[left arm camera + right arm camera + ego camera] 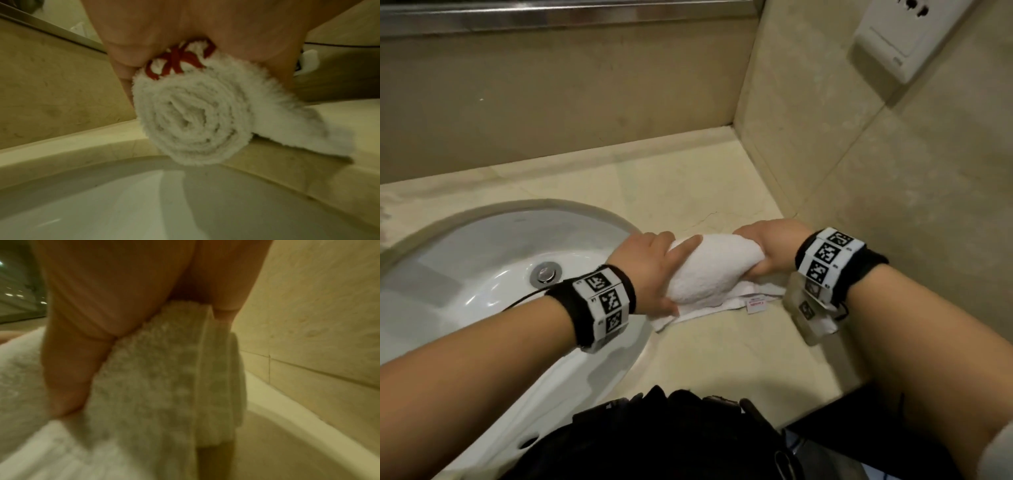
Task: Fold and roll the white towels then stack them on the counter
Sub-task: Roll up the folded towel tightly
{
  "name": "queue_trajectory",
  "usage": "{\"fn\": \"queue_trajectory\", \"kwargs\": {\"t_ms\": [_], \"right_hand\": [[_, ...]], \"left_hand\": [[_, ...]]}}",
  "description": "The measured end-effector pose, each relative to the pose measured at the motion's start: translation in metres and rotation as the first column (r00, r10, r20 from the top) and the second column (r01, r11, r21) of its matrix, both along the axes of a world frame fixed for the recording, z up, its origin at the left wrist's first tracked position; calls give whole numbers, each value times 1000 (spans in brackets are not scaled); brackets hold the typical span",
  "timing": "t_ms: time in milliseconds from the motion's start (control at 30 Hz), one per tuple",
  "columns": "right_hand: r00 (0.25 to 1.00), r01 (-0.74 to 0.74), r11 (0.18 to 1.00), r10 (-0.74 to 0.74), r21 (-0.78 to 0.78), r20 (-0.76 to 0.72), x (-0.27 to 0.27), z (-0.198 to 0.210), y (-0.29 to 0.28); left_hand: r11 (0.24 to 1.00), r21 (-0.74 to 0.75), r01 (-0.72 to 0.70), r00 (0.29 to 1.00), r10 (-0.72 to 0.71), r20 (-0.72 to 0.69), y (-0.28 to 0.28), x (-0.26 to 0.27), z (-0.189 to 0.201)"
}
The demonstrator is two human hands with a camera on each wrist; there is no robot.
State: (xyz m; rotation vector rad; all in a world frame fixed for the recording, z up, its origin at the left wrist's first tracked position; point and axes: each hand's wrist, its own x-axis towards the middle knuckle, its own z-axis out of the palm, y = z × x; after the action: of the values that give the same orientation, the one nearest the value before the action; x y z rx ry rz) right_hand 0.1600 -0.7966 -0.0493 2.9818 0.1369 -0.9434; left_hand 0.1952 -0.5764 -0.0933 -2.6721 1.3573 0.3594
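A white towel (pixel 709 270) lies on the beige counter (pixel 688 192) between the sink and the side wall, most of it wound into a thick roll. My left hand (pixel 654 260) grips the roll's left end and my right hand (pixel 767 246) grips its right end. A flat tail with a small red-printed label (pixel 756 305) trails toward me. In the left wrist view the roll's spiral end (pixel 195 121) shows below my palm, with red stitching (pixel 176 61) at its top. The right wrist view shows blurred towel (pixel 160 386) under my fingers (pixel 68 378).
A white oval sink (pixel 482 260) with a chrome drain (pixel 545 274) sits left of the towel. A tiled wall (pixel 893 171) closes the counter's right side, with a wall socket (pixel 907 37) high up. Bare counter lies behind the towel toward the backsplash.
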Motion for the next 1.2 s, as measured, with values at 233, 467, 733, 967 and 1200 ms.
{"fn": "queue_trajectory", "kwargs": {"t_ms": [233, 467, 733, 967, 1200], "right_hand": [[965, 183, 966, -212, 181, 155, -44, -33, -20], [959, 267, 913, -283, 308, 7, -50, -37, -30], [884, 348, 806, -452, 478, 119, -78, -40, -17], [882, 198, 866, -362, 460, 302, -116, -55, -5], [946, 89, 869, -226, 488, 231, -113, -41, 32]], "left_hand": [[997, 5, -72, 958, 70, -278, -10, 26, 13], [994, -108, 2, 991, -17, -133, 16, -5, 8], [995, 34, -92, 989, 88, 116, -1, -30, 6], [969, 20, -248, 968, 247, 37, 14, -68, 12], [924, 20, -383, 924, 382, 28, 68, -116, 22]]}}
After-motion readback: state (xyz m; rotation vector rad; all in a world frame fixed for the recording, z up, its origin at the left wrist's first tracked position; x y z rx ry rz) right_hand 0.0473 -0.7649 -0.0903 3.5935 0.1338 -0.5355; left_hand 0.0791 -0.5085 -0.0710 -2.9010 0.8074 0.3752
